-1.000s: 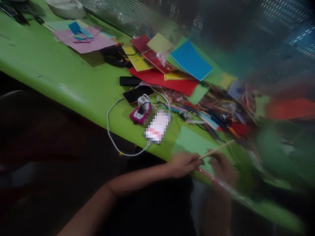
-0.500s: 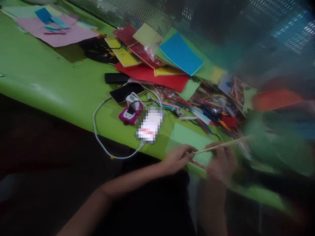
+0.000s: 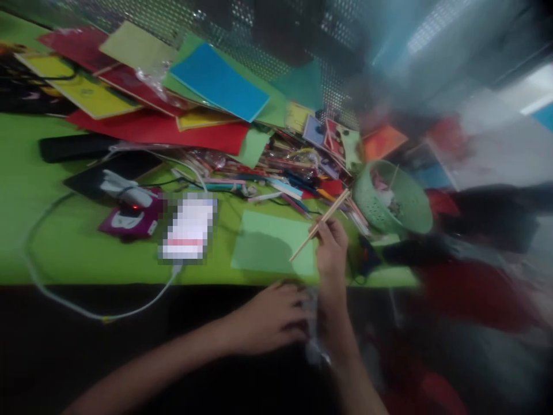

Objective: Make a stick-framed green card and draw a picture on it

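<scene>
My right hand (image 3: pixel 330 249) is raised over the green table (image 3: pixel 64 253) and pinches a thin wooden stick (image 3: pixel 320 223) that slants up to the right. Just left of it lies a light green paper sheet (image 3: pixel 271 242). My left hand (image 3: pixel 272 317) sits lower, at the table's near edge, its fingers curled round a crinkled clear plastic wrapper (image 3: pixel 311 323) that hangs below the edge. The picture is blurred by motion.
Coloured paper sheets (image 3: pixel 218 80) are piled at the back. A heap of sticks and pens (image 3: pixel 280 178) lies mid-table. A green colander (image 3: pixel 393 199) stands at the right. At the left are a phone (image 3: pixel 116 173), a white charger with cable (image 3: pixel 123 193) and a blurred-out card (image 3: pixel 188 227).
The view swung right, so the table items slid left. My right hand lifted the stick up over the table. My left hand let go of the stick and dropped to the table edge.
</scene>
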A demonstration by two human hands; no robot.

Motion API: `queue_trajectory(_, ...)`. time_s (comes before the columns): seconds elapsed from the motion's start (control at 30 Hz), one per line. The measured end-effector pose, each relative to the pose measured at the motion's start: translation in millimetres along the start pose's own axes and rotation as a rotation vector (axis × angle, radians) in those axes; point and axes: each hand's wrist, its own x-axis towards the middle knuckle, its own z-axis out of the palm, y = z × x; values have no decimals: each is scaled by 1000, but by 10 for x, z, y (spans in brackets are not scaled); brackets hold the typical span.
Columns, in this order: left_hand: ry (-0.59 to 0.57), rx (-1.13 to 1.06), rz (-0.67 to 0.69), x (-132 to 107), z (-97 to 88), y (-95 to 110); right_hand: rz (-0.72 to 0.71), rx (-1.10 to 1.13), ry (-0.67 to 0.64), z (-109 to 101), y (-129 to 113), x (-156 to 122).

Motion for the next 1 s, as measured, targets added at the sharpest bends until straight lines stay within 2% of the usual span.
queue_trajectory(0.13,399,-11,-127,75,4,-66,10,-85,-75,-227,-35,-81)
queue_trajectory(0.2,476,98,-166,61,-58,-136,1,-132,-96,-355,-61,-117)
queue_trajectory(0.3,393,340,-202,-25,-146,-290,-27,-237,-133,-482,-115,-117)
queue_trajectory(0.37,324,532,-274,-107,-180,-391,-80,-369,-203,-491,-142,-82)
queue_trajectory(0.47,206,732,-391,-233,-184,-468,-261,-607,-348,-384,-126,-8)
queue_trajectory(0.57,135,782,-423,-334,-152,-436,-419,-821,-496,-184,-17,71)
queue_trajectory(0.73,191,778,-431,-412,-181,-362,-480,-1118,-755,137,230,185)
queue_trajectory(0.87,238,797,-430,-400,-318,-441,-537,-1259,-769,279,316,248)
queue_trajectory(1.0,278,808,-465,-344,-414,-559,-590,-1316,-744,313,315,269)
